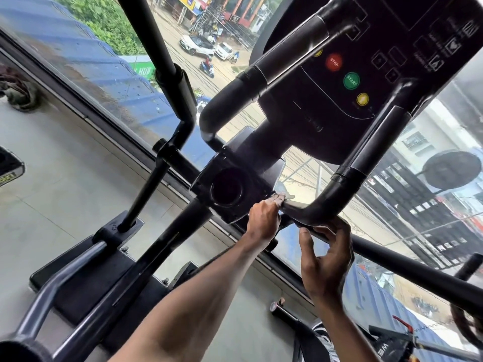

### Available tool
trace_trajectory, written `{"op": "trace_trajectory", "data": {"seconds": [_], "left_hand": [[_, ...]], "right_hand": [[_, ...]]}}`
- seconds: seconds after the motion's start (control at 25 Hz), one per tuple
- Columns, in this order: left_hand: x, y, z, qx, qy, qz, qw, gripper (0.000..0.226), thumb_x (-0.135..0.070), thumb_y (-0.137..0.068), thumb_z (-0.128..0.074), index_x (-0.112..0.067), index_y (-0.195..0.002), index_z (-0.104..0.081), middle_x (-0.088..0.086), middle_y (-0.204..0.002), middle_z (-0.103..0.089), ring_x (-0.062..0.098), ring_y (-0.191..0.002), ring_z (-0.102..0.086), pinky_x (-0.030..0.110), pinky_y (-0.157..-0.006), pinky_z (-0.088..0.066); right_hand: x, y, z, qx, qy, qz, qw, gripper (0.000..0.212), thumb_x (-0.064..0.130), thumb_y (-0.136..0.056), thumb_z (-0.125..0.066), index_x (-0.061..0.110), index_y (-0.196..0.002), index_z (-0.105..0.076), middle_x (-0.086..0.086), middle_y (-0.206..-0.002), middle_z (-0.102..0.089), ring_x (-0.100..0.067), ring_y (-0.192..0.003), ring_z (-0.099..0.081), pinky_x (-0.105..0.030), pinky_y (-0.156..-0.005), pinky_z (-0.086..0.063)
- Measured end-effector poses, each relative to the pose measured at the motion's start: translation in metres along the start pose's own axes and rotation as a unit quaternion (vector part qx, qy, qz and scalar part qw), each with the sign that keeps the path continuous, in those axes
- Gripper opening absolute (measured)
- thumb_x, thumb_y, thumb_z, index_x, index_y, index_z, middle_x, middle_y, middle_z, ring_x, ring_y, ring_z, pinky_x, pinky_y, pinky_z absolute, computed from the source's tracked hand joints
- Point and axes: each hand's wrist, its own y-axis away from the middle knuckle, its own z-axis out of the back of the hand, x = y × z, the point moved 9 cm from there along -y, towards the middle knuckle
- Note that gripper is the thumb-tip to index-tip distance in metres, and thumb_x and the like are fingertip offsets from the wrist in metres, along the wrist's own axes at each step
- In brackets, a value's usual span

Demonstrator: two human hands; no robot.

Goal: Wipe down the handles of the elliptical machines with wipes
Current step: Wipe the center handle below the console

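Observation:
The elliptical's black U-shaped right handle [337,197] bends down from the console [407,30] toward the centre post. My left hand [262,222] pinches a small greyish wipe [282,197] and presses it against the inner end of that handle, beside the round cup holder housing [230,189]. Just below the handle's bend, my right hand [326,259] reaches up, its fingers curled over a black bar [392,259] and its thumb underneath. The matching left handle [235,92] curves up on the other side of the console, with no hand on it.
A long moving arm [159,56] stands at the left, pivoting on the frame [109,231]. The console shows red, green and yellow buttons [351,80]. A large window [104,61] behind the machine looks onto a street. Another machine's parts [397,338] sit at lower right.

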Motion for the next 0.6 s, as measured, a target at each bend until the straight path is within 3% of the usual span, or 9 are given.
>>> {"op": "trace_trajectory", "data": {"seconds": [0.16, 0.24, 0.32, 0.4, 0.48, 0.6], "left_hand": [[-0.007, 0.019, 0.033, -0.075, 0.15, 0.098, 0.981, 0.046, 0.013, -0.086, -0.059, -0.013, -0.12, -0.076, 0.002, -0.11, -0.079, 0.018, -0.087, -0.077, 0.029, -0.08, -0.062], [-0.03, 0.035, 0.056, -0.117, 0.253, 0.067, 0.958, 0.036, 0.012, -0.092, -0.062, -0.008, -0.118, -0.077, -0.002, -0.106, -0.078, 0.011, -0.081, -0.076, 0.016, -0.073, -0.059], [-0.048, 0.047, 0.075, -0.155, 0.279, 0.008, 0.948, 0.027, 0.008, -0.096, -0.064, -0.004, -0.117, -0.077, -0.001, -0.107, -0.077, 0.005, -0.085, -0.074, 0.01, -0.072, -0.055], [-0.045, 0.048, 0.073, -0.177, 0.245, -0.022, 0.953, 0.025, 0.004, -0.096, -0.065, -0.005, -0.117, -0.077, 0.004, -0.113, -0.077, 0.003, -0.093, -0.073, 0.014, -0.078, -0.057], [-0.025, 0.046, 0.057, -0.179, 0.193, 0.007, 0.965, 0.024, -0.004, -0.097, -0.066, -0.009, -0.118, -0.077, 0.003, -0.116, -0.074, 0.01, -0.095, -0.073, 0.027, -0.081, -0.061], [-0.001, 0.035, 0.029, -0.154, 0.143, 0.066, 0.975, 0.023, -0.007, -0.095, -0.069, -0.008, -0.117, -0.077, 0.001, -0.111, -0.072, 0.013, -0.086, -0.071, 0.033, -0.075, -0.062]], "right_hand": [[-0.001, 0.002, -0.001, 0.0, -0.002, -0.001, 1.0, 0.031, 0.028, -0.088, -0.067, 0.021, -0.117, -0.059, -0.003, -0.109, -0.068, -0.034, -0.098, -0.068, -0.06, -0.085, -0.053], [0.0, 0.002, -0.001, -0.005, -0.008, 0.001, 1.0, 0.031, 0.028, -0.088, -0.066, 0.025, -0.117, -0.057, -0.001, -0.109, -0.067, -0.035, -0.099, -0.068, -0.061, -0.085, -0.053], [-0.001, 0.001, -0.002, -0.005, -0.013, 0.001, 1.0, 0.033, 0.028, -0.087, -0.066, 0.024, -0.119, -0.058, 0.0, -0.11, -0.067, -0.035, -0.1, -0.068, -0.061, -0.086, -0.053], [-0.003, 0.0, -0.001, -0.001, -0.014, -0.001, 1.0, 0.034, 0.027, -0.087, -0.066, 0.018, -0.119, -0.06, -0.003, -0.111, -0.067, -0.035, -0.1, -0.068, -0.06, -0.086, -0.053], [-0.002, 0.0, -0.001, 0.003, -0.008, 0.002, 1.0, 0.035, 0.027, -0.088, -0.065, 0.011, -0.118, -0.062, -0.005, -0.11, -0.068, -0.035, -0.1, -0.067, -0.059, -0.086, -0.053], [-0.003, -0.002, -0.001, 0.006, -0.003, 0.001, 1.0, 0.036, 0.028, -0.088, -0.065, 0.009, -0.118, -0.062, -0.005, -0.11, -0.068, -0.035, -0.1, -0.067, -0.059, -0.086, -0.052]]}}
